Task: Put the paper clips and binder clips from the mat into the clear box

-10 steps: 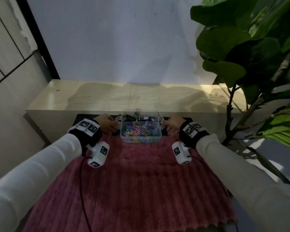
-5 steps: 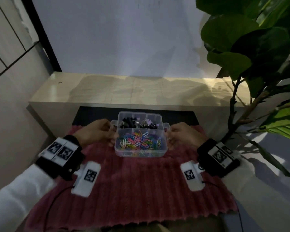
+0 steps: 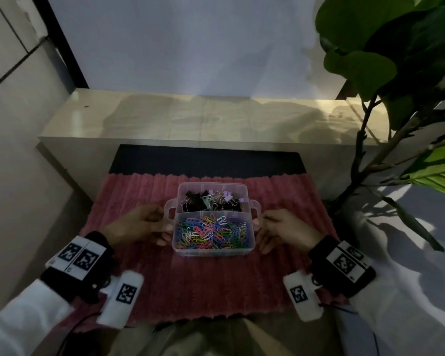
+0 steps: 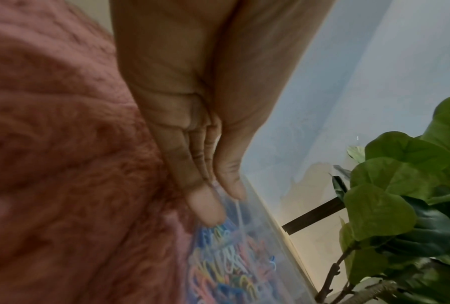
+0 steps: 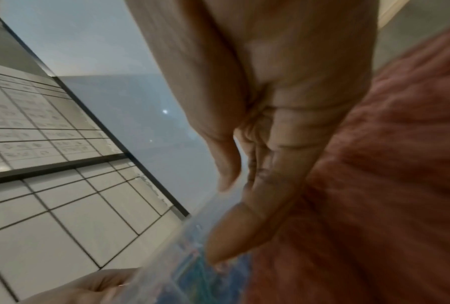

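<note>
The clear box stands on the pink ribbed mat, with coloured paper clips in its near compartment and binder clips in its far one. My left hand pinches the box's left handle between thumb and fingers; the left wrist view shows this left hand at the box edge. My right hand lies beside the right wall with straight fingers. In the blurred right wrist view, the right hand has a finger on the box and its thumb is off it. I see no loose clips on the mat.
A pale low bench runs behind the mat, with a black strip at its foot. A large-leaved plant stands at the right and a tiled wall at the left.
Both hands drew the box from the mat's far edge toward me to the middle of the mat. My head view has tilted downward.
</note>
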